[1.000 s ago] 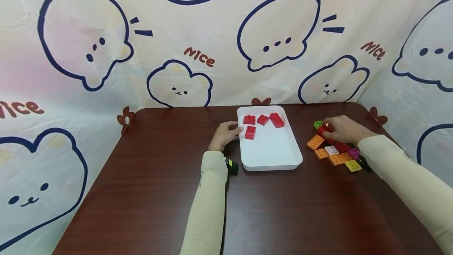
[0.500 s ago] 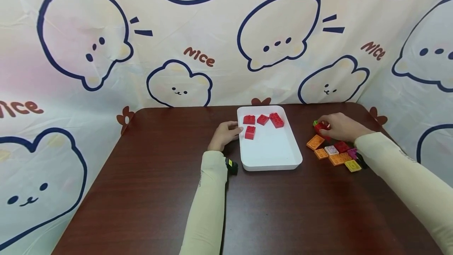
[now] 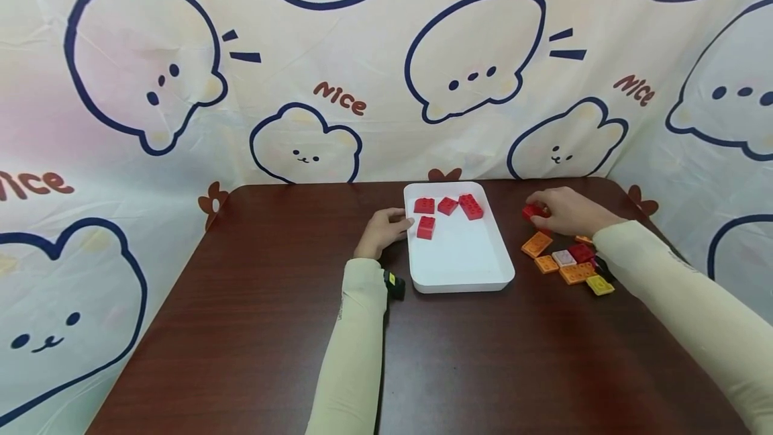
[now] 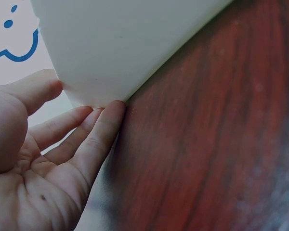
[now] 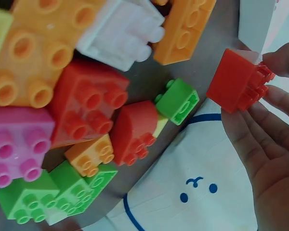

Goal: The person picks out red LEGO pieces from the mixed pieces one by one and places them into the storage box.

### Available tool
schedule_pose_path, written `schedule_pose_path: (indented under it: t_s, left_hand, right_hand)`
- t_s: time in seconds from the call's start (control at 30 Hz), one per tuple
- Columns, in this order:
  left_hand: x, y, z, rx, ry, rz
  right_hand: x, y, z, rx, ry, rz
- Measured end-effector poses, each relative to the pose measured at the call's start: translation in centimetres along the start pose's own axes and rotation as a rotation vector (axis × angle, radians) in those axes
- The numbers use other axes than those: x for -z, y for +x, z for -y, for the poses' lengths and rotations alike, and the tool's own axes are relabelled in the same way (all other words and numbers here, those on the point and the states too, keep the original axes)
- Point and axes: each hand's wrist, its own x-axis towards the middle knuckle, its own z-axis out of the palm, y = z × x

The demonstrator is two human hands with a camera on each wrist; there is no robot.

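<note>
Pinching a red brick (image 5: 229, 83) right of the tray (image 3: 461, 257), the right hand (image 3: 565, 211) stays clear of the left hand (image 3: 382, 229), whose fingers touch the tray. Likely light, stiff; grip opposite sides.

The only readable text is the word "Nice", printed in slanting brown-red letters three times on the patterned backdrop cloth (image 3: 386, 143) in the head view: once (image 3: 339, 98) left of the middle, above a small bear outline, once (image 3: 634, 89) toward the right, above another such outline, and once (image 3: 36, 183) at the far left, where the picture's edge cuts into the N. Faint marks on the left sleeve (image 3: 347, 348) and the right sleeve (image 3: 682, 307), and a yellow-green patch on the black wrist device (image 3: 394, 284), are too small to read.
</note>
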Motion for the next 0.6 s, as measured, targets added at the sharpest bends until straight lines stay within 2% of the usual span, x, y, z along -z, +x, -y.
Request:
schedule_pose_path:
  t_s: [0.23, 0.6]
  left_hand:
    - [0.1, -0.2, -0.3, -0.011, 0.013, -0.001]
    - [0.0, -0.3, -0.3, 0.009, 0.014, -0.004]
  right_hand:
    - [0.5, 0.5, 1.4, 0.030, -0.035, -0.035]
    - [1.6, 0.7, 4.6, 0.044, -0.031, -0.012]
